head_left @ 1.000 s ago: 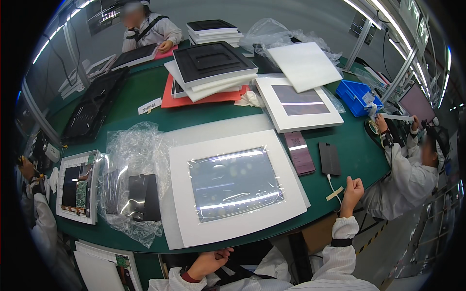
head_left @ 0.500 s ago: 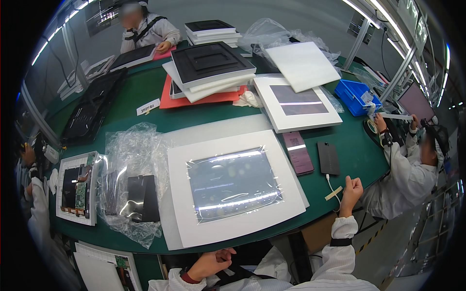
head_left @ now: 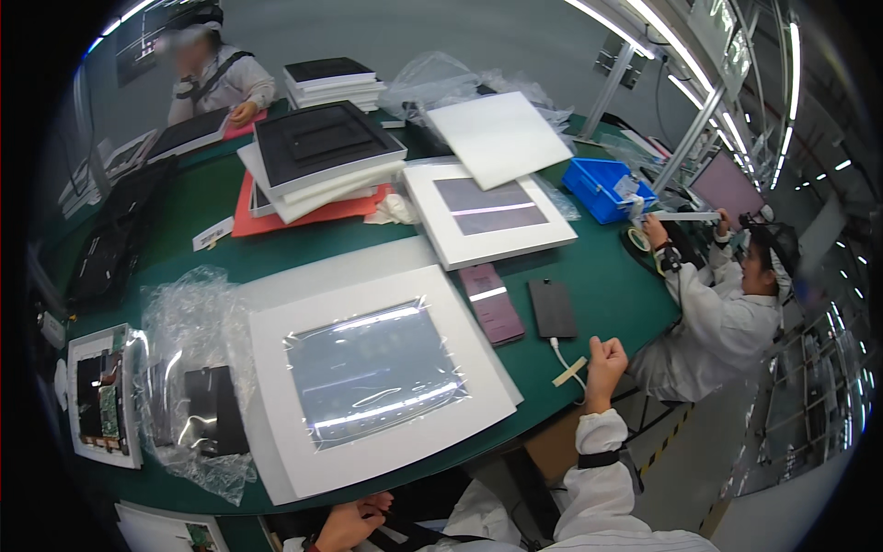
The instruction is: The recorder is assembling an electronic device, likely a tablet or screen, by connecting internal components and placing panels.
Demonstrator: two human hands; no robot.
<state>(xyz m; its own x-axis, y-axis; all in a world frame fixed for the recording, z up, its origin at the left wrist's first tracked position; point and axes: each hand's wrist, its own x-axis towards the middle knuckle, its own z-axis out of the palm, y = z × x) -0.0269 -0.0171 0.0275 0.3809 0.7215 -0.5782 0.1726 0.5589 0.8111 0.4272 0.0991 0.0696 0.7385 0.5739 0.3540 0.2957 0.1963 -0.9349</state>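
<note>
My right hand (head_left: 605, 370) is raised in a loose fist at the table's right edge, thumb uppermost, and I see nothing in it. Closest to it are a white cable (head_left: 567, 359) with a strip of yellowish tape (head_left: 569, 372) and the dark flat box (head_left: 552, 308) that the cable plugs into. My left hand (head_left: 349, 524) is low in front of the table edge, fingers loosely bent and a little apart, with no object visible in it. Before me lies a white-framed panel (head_left: 377, 373) under shiny clear film, on a white foam sheet (head_left: 262, 428). Neither hand touches the panel.
Left of the panel are bubble wrap (head_left: 189, 308) with a black plate (head_left: 216, 411) and an opened circuit-board unit (head_left: 103, 396). A purplish phone-like slab (head_left: 492, 304), another framed panel (head_left: 492, 221), stacked frames (head_left: 326, 138) and a blue bin (head_left: 602, 189) stand beyond. Two co-workers sit nearby.
The view has swung to the right, so the table and everything on it appear farther left. My left hand sits lower in the picture. My right hand keeps its fist by the cable.
</note>
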